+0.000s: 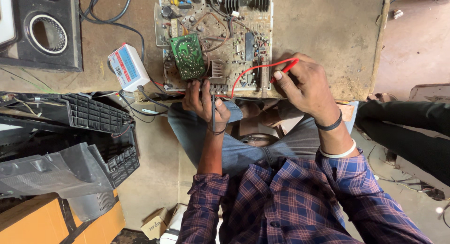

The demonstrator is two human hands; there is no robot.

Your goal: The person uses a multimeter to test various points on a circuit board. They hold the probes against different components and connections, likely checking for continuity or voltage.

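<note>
A large beige circuit board [234, 33] lies on a worn brown workbench [323, 28], with a small green board [187, 55] resting on it. My left hand [204, 103] grips the board's near edge and holds a black probe [213, 114] against it. My right hand [304, 85] pinches a red probe [285, 69] near the board's right edge; its red lead [248, 73] curves across the board. A black band and a white bangle circle my right wrist.
A white and blue meter box [127, 67] sits at the bench's left with black cables. A speaker cabinet [44, 31] stands at far left. Black plastic casings [79, 145] pile up at left. Another person's dark sleeve [408, 117] reaches in from the right. Cardboard boxes lie below.
</note>
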